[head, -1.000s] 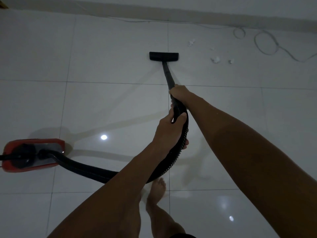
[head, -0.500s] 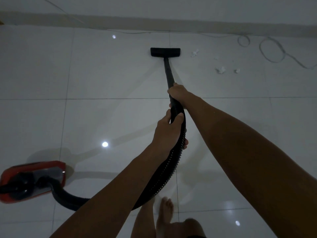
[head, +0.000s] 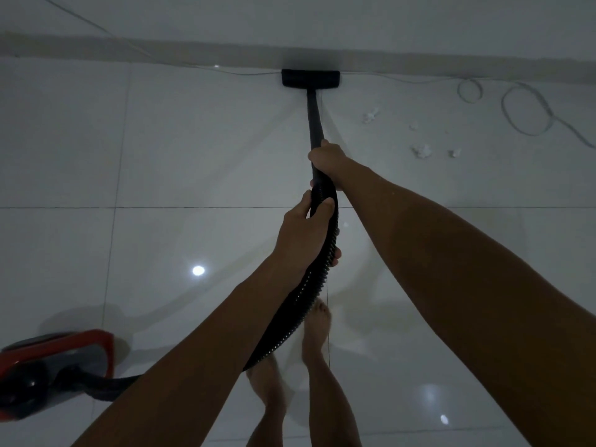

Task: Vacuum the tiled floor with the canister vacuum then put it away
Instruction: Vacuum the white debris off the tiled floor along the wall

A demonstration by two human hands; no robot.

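the right hand (head: 327, 159) has its fingers curled round the black wand (head: 315, 119) where it joins the ribbed hose (head: 317, 262); just behind it, the left hand (head: 306, 233) clenches the hose itself, thumb on top. ahead of the right hand's fingers the wand runs straight to the floor nozzle (head: 310, 78), which sits flat on the glossy tiled floor (head: 193, 156) against the baseboard. behind the left hand the hose curves down and left to the red canister vacuum (head: 54, 369), well apart from both hands. to the right of the wand lie white debris bits (head: 422, 150), and farther right a looped thin white cable (head: 522, 111). bare feet stand below the arms.
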